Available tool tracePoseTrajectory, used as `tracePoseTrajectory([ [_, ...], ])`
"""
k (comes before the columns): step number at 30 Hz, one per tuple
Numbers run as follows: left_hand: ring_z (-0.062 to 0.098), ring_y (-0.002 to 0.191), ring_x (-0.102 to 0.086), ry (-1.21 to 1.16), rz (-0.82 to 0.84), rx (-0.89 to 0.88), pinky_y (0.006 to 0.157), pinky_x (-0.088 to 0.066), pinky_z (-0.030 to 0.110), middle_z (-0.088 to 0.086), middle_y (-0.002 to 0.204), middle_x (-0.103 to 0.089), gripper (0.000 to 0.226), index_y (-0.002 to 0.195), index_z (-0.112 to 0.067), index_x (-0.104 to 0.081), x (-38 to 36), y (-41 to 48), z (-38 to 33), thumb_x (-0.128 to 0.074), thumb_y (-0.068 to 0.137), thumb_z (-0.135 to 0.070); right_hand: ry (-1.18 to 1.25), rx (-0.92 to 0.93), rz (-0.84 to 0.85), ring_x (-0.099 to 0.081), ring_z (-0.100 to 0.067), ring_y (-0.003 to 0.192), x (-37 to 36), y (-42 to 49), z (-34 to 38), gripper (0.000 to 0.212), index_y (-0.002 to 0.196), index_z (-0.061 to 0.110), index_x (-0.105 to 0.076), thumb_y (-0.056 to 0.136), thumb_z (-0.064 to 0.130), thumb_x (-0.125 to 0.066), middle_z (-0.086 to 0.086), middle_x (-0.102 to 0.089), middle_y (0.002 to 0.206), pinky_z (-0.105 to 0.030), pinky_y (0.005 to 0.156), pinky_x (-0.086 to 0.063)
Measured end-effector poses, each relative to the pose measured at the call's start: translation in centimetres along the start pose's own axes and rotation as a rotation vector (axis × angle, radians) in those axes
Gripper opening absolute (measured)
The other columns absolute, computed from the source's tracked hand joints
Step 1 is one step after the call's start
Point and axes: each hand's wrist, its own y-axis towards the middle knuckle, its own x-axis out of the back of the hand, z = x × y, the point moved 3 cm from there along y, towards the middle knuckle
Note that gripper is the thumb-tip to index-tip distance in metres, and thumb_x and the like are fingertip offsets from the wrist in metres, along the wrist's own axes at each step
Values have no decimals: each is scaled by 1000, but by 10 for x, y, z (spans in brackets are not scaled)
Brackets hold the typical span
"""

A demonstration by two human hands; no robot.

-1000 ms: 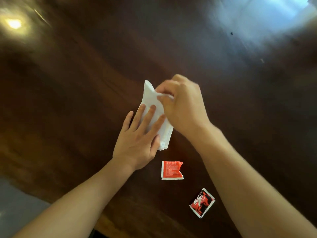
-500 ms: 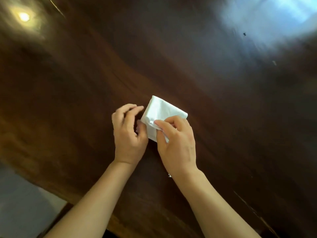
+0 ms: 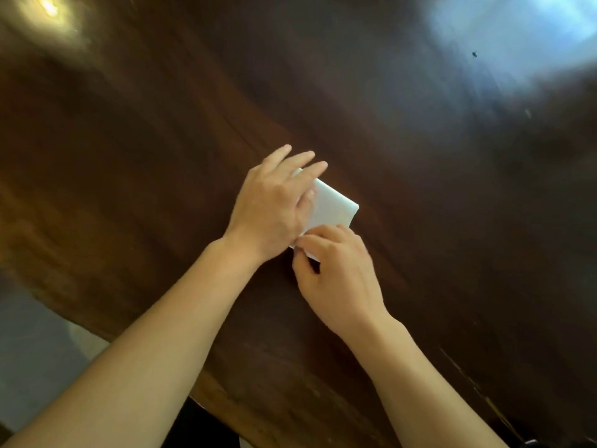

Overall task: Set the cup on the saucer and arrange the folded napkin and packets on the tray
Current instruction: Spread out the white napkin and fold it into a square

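Worktop: dark polished wood that fills the view, with glare patches at the far left and far right. Its near edge runs across the lower left.

Left hand: lies flat on the napkin's left half, palm down and fingers straight and close together. The fingertips reach past the far edge onto the wood. It presses and does not grip.

Right hand: sits at the near edge of the napkin with fingers curled. Thumb and forefinger appear to pinch the near corner of the layers. The other fingers are tucked under, so I cannot tell their contact.

Napkin: white, folded to a small squarish pad, lying on the worktop at mid-frame between my hands. The far right corner is exposed and the rest is covered.

Handling, judged: thin, soft paper, very light and limp, with layers likely to spring open or slide apart. I would lift it by the folded edge, pinching through all layers and supporting it from below. It should not be dragged by a single ply.

The cup, saucer, tray and packets are not in view.
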Motion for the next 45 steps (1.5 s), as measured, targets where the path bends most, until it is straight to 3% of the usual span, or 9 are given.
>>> tracePoseTrajectory([
  [2,30,150,-28,81,99,-34,116,-28,46,4,157,-45,44,147,-19,-51,-11,1,-4,-40,105,-27,90,-68,-193,-64,-18,91,16,0,-4,19,103,12,-78,90,10,-63,-3,-73,99,-33,81,-55],
  [4,32,153,-20,191,139,-43,119,-23,47,4,162,-35,49,153,-19,-41,-19,-5,0,-33,106,-34,126,-152,-307,-58,-14,116,19,5,-5,33,128,13,-66,96,15,-57,-3,-68,123,-16,97,-43],
  [7,34,155,-8,374,213,-85,124,-15,50,6,169,-15,65,160,-21,-22,-30,-16,5,-40,103,-45,98,-167,-136,-15,-18,153,-9,21,-4,54,154,12,-33,105,35,-39,-3,-35,161,-27,120,-13],
  [9,36,156,-3,455,245,-113,124,-13,53,8,170,-5,74,162,-21,-12,-35,-20,7,-39,101,-54,55,-143,10,11,-14,154,-33,27,-7,65,160,16,-10,107,50,-23,-1,-6,169,-35,125,1],
  [12,36,155,2,524,257,-121,125,-8,53,8,170,4,80,162,-21,-2,-39,-20,11,-32,99,-61,0,-156,32,26,-8,150,-55,25,-23,75,160,18,8,103,63,-8,2,16,168,-40,125,9],
  [23,38,155,2,567,274,-138,124,-9,55,10,170,6,85,161,-17,1,-41,-20,11,-34,97,-60,34,-229,16,32,-6,147,-55,18,-25,75,158,23,15,100,67,-1,5,23,166,-41,118,26],
  [28,37,155,0,506,247,-121,124,-11,55,8,170,0,76,161,-17,1,-41,-18,8,-20,99,-55,145,-364,-157,26,-8,150,-37,48,-37,75,159,18,8,101,65,0,4,12,169,-37,117,27],
  [40,36,155,-2,468,238,-130,124,-10,54,7,170,-3,67,161,-12,-6,-37,-17,10,-20,103,-43,-425,75,223,18,-25,153,-24,29,-86,85,158,15,11,98,72,-6,-4,15,169,-58,121,13],
  [45,27,157,-1,461,294,-189,125,-7,51,3,171,2,71,162,-14,-3,-24,-24,31,-17,102,-50,-459,81,289,20,-27,153,-22,34,-90,89,157,17,15,95,76,-10,-2,16,168,-60,119,14],
])
